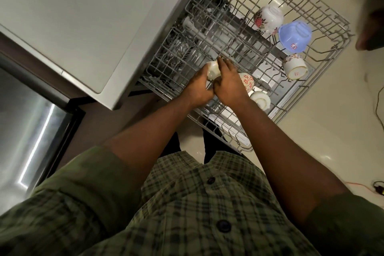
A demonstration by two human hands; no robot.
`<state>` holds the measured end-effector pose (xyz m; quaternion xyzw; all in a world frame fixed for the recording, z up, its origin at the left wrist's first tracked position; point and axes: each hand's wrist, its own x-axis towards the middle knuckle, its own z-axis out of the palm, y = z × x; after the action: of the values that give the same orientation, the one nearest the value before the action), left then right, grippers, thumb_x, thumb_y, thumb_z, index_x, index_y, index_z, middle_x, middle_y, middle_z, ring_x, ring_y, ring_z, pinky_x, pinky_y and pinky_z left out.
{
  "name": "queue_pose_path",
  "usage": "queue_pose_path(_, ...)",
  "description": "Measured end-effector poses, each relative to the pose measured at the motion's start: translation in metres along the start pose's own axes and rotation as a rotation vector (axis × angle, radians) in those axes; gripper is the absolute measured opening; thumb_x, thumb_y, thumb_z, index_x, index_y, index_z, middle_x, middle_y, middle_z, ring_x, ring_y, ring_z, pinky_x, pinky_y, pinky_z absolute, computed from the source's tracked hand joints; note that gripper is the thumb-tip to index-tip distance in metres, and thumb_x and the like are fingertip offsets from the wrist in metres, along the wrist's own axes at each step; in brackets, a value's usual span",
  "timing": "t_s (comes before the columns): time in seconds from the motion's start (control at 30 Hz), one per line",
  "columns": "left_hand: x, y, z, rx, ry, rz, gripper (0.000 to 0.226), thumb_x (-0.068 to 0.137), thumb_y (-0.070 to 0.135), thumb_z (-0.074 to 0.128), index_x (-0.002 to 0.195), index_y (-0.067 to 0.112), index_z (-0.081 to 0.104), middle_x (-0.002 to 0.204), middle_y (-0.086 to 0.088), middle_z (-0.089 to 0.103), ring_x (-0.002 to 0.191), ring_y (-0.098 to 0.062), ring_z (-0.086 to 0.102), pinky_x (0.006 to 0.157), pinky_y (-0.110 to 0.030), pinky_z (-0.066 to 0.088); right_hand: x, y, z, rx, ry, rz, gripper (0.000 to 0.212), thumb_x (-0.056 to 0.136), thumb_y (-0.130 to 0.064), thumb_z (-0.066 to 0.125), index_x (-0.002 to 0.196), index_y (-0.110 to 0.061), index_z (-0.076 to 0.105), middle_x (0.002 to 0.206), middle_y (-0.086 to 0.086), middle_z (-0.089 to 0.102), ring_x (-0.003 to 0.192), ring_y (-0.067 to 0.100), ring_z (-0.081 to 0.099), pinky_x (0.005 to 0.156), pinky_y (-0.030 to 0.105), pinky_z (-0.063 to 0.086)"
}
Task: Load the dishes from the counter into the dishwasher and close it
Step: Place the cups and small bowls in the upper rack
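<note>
The grey wire upper rack (330, 18) of the dishwasher is pulled out below me. Over its near-left part both hands hold one white cup (213, 69). My left hand (197, 87) grips its left side and my right hand (228, 81) curls over its right side. Right of my hands lie a cup with red flowers (247, 82) and a white cup (260, 100). Farther along the rack sit a floral white cup (295, 67), a blue plastic bowl (295, 35) and a white bowl with red flowers (269, 17), all turned over or tipped.
The white top of the dishwasher (83, 16) fills the left. A steel appliance front (31, 127) stands at the lower left. Cables (374, 189) lie on the pale floor (332, 131) at the right. A dark blurred shape (372, 16) is at the upper right edge.
</note>
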<state>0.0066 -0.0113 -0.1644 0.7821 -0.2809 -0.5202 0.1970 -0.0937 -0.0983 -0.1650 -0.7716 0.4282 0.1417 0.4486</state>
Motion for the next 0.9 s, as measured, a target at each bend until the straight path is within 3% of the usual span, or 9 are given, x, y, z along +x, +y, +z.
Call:
queue_pose_path(0.2, -0.029, -0.007, -0.010, 0.058, 0.042, 0.082, 0.087, 0.099, 0.015, 0.064, 0.166, 0.027, 0.010, 0.159, -0.011, 0.044, 0.141, -0.025, 0.050, 0.105, -0.029, 0.043, -0.018, -0.015, 0.009, -0.051, -0.007, -0.093, 0.078, 0.099, -0.003, 0.058, 0.167, -0.019, 0.022, 0.170, 0.018, 0.024, 0.154, 0.038, 0.030, 0.122, 0.046, 0.034)
queue_pose_path(0.3, -0.048, -0.008, -0.016, 0.092, 0.053, 0.141, 0.089, 0.096, 0.009, 0.064, 0.166, 0.023, 0.012, 0.160, -0.011, 0.044, 0.144, -0.028, 0.047, 0.116, -0.039, 0.043, -0.032, -0.023, 0.012, -0.062, -0.009, -0.143, 0.078, 0.097, -0.003, 0.058, 0.166, -0.018, 0.024, 0.169, 0.017, 0.028, 0.150, 0.038, 0.037, 0.122, 0.047, 0.037)
queue_pose_path(0.4, -0.074, -0.005, -0.026, 0.110, 0.048, 0.205, 0.092, 0.093, 0.004, 0.067, 0.166, 0.019, 0.014, 0.159, -0.010, 0.044, 0.143, -0.027, 0.047, 0.117, -0.045, 0.044, -0.051, -0.033, 0.013, -0.044, 0.009, -0.194, 0.078, 0.096, -0.001, 0.059, 0.165, -0.017, 0.027, 0.169, 0.016, 0.029, 0.148, 0.038, 0.041, 0.120, 0.047, 0.040)
queue_pose_path(0.57, -0.119, -0.002, -0.051, 0.117, 0.085, 0.364, 0.088, 0.092, 0.004, 0.069, 0.164, 0.012, 0.019, 0.160, -0.009, 0.041, 0.144, -0.023, 0.045, 0.120, -0.030, 0.035, -0.091, -0.062, 0.009, 0.025, 0.078, -0.257, 0.073, 0.101, -0.006, 0.054, 0.165, -0.027, 0.026, 0.170, 0.007, 0.028, 0.140, 0.031, 0.052, 0.115, 0.047, 0.046)
queue_pose_path(0.67, -0.146, -0.003, -0.071, 0.103, 0.117, 0.459, 0.087, 0.091, 0.001, 0.065, 0.164, 0.010, 0.019, 0.159, -0.010, 0.042, 0.142, -0.023, 0.047, 0.117, -0.036, 0.042, -0.112, -0.087, 0.006, 0.058, 0.119, -0.327, 0.072, 0.102, -0.006, 0.054, 0.165, -0.029, 0.027, 0.166, 0.007, 0.037, 0.143, 0.026, 0.048, 0.116, 0.046, 0.045)
queue_pose_path(0.8, -0.180, -0.015, -0.101, 0.062, 0.221, 0.524, 0.090, 0.092, 0.005, 0.063, 0.166, 0.017, 0.014, 0.161, -0.005, 0.041, 0.134, -0.021, 0.055, 0.107, -0.042, 0.050, -0.133, -0.126, 0.002, 0.068, 0.156, -0.462, 0.074, 0.102, -0.009, 0.058, 0.164, -0.035, 0.028, 0.159, 0.001, 0.045, 0.134, 0.016, 0.056, 0.110, 0.038, 0.051)
queue_pose_path(0.9, -0.207, -0.036, -0.124, -0.005, 0.341, 0.521, 0.085, 0.093, 0.009, 0.062, 0.166, 0.019, 0.019, 0.160, -0.002, 0.043, 0.141, -0.016, 0.050, 0.112, -0.041, 0.048, -0.140, -0.161, 0.005, 0.033, 0.117, -0.576, 0.071, 0.103, -0.013, 0.060, 0.163, -0.035, 0.031, 0.159, 0.000, 0.045, 0.131, 0.017, 0.059, 0.107, 0.044, 0.055)
